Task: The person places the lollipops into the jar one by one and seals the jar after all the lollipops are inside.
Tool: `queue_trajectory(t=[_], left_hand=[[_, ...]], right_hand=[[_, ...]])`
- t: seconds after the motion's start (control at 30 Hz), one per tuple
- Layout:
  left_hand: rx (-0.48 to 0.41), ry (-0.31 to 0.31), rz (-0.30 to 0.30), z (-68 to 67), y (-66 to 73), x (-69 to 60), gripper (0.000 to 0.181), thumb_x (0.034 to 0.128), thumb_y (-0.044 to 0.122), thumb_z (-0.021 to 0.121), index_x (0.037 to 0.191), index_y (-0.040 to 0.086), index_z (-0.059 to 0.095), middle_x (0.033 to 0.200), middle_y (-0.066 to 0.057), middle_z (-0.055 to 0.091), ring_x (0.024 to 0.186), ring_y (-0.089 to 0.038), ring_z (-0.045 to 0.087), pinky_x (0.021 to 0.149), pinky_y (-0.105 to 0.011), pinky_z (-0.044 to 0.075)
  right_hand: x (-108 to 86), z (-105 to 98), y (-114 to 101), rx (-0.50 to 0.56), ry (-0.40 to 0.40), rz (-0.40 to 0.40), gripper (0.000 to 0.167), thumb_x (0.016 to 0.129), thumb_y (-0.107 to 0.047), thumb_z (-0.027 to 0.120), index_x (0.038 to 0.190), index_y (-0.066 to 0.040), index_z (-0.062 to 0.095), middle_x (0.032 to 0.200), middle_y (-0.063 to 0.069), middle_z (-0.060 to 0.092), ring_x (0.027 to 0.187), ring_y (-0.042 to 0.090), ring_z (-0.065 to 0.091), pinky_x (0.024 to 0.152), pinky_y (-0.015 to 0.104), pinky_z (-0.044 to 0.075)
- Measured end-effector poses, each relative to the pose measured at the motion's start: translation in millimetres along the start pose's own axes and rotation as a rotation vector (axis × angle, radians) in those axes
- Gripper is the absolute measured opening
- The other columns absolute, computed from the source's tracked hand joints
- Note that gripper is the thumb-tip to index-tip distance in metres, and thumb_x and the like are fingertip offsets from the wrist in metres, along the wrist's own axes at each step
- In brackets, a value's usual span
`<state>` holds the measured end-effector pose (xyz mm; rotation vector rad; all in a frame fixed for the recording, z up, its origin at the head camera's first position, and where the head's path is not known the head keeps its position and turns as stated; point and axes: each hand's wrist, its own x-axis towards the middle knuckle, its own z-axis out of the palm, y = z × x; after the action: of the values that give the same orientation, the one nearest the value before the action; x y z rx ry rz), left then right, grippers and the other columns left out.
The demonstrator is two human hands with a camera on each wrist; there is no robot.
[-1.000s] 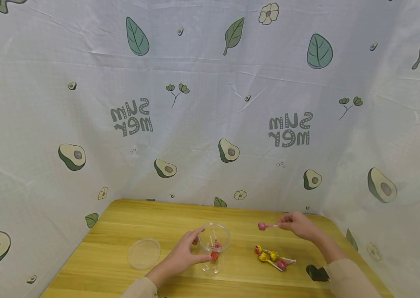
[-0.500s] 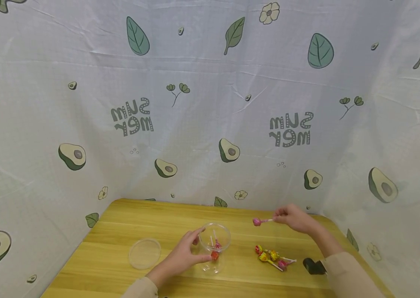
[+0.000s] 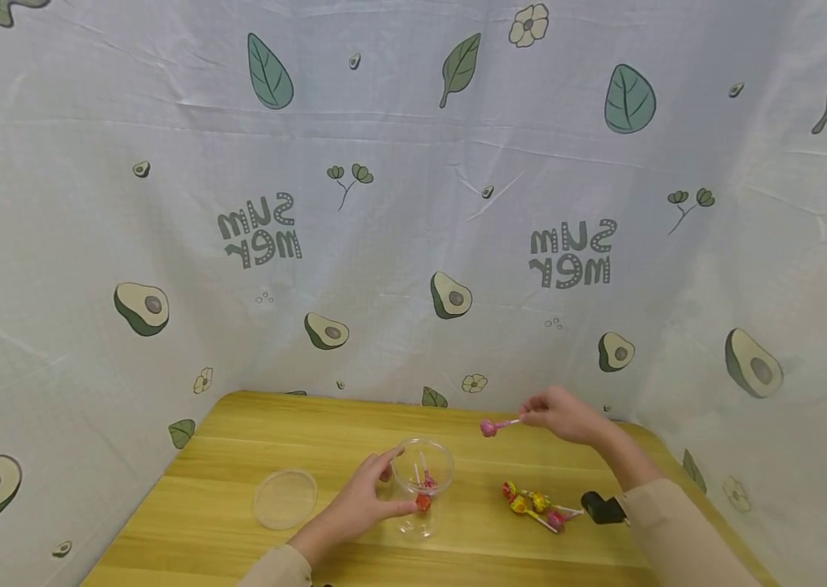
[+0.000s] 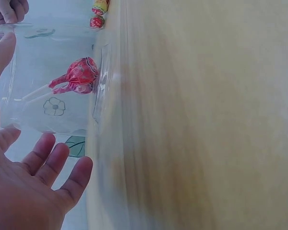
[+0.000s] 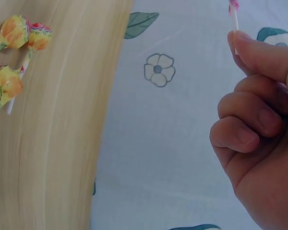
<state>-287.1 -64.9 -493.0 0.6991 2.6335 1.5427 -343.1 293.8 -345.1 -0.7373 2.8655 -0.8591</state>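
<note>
A clear open jar (image 3: pixel 422 522) stands upright on the wooden table, holding a red and a pink lollipop (image 4: pixel 82 73) with heads down and white sticks up. My left hand (image 3: pixel 358 499) grips the jar near its rim between thumb and index finger; in the left wrist view the other fingers spread loosely. To the right of the jar, above the table, my right hand (image 3: pixel 563 416) pinches the white stick of a pink lollipop (image 3: pixel 488 428), its head pointing left. The right wrist view shows my right hand (image 5: pixel 259 124) with thumb and index finger on the stick, other fingers curled.
Several yellow, red and pink lollipops (image 3: pixel 519 505) lie in a pile right of the jar. A round clear lid (image 3: pixel 285 499) lies on the table (image 3: pixel 355 416) to the left. A patterned cloth (image 3: pixel 399 244) hangs behind. A black device (image 3: pixel 603 508) sits by my right wrist.
My right hand has moved left and farther back over the table with the pink lollipop. The left hand and the jar have stayed in place.
</note>
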Motion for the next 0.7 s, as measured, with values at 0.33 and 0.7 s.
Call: queue_trajectory(t=[0.33,0.7], left_hand=[[0.004,0.004,0.011,0.6,0.0,0.7,0.087,0.0844,0.044,0.08,0.156,0.021,0.037,0.12,-0.001,0.051,0.114,-0.022,0.048,0.094,-0.049,0.045],[0.008,0.0,0.007,1.0,-4.2,1.8,0.087,0.0841,0.045,0.08,0.157,0.027,0.035,0.118,-0.001,0.05,0.113,-0.021,0.047,0.093,-0.048,0.045]], right_hand=[[11.6,3.0,-26.8,0.005,-0.024,-0.068,0.014,0.099,-0.011,0.062,0.088,-0.005,0.07,0.073,-0.001,0.057,0.066,0.012,0.045,0.058,0.024,0.039],[31.1,9.7,-42.2,-0.013,-0.046,-0.126,0.011,0.096,-0.009,0.064,0.088,-0.008,0.072,0.078,-0.001,0.064,0.07,0.012,0.048,0.063,0.025,0.042]])
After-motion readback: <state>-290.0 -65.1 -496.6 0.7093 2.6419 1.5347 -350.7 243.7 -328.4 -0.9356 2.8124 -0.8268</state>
